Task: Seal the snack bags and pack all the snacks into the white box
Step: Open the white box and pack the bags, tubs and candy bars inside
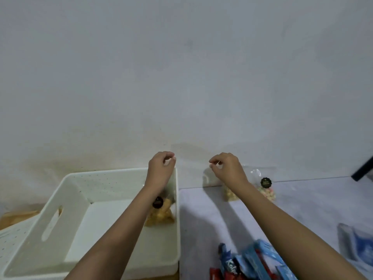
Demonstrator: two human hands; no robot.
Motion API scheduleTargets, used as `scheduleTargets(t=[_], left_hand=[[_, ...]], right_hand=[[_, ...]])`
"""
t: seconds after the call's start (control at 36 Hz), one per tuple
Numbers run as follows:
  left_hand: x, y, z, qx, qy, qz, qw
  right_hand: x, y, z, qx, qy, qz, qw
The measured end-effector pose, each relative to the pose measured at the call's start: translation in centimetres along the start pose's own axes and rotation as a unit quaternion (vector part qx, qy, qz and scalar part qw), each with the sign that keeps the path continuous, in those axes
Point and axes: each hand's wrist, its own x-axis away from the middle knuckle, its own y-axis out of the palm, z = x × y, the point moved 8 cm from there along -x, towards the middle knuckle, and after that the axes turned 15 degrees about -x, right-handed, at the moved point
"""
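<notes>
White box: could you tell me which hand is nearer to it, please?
Left. The left hand is over the white box's far right corner; the right hand is beyond its right side.

The white box stands mostly bare on its left floor; a snack bag crowds its right wall. Blue wrappers clutter the near table, perhaps overlapping.

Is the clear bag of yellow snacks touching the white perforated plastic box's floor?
Touching. Head view: clear bag of yellow snacks rests inside white box, against its right wall.
</notes>
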Motion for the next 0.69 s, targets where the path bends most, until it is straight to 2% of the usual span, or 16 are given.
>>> scheduleTargets(t=[0.14,0.36,0.5,0.69], left_hand=[[1.9,7.3,5.1,-0.032,0.012,-0.02,0.999],[4.4,18.9,4.1,-0.14,-0.06,-0.1,0.983],[3.6,23.1,3.3,-0.167,-0.086,-0.101,0.977],[3.4,25.2,3.4,-0.076,-0.116,-0.057,0.989]], right_hand=[[2.0,-6.9,6.5,0.001,0.052,0.022,0.998],[4.2,-12.7,19.1,0.008,0.173,0.075,0.982],[4.0,-12.4,24.3,-0.006,0.232,0.049,0.971],[2.4,-10.2,27.1,-0.12,0.246,0.04,0.961]])
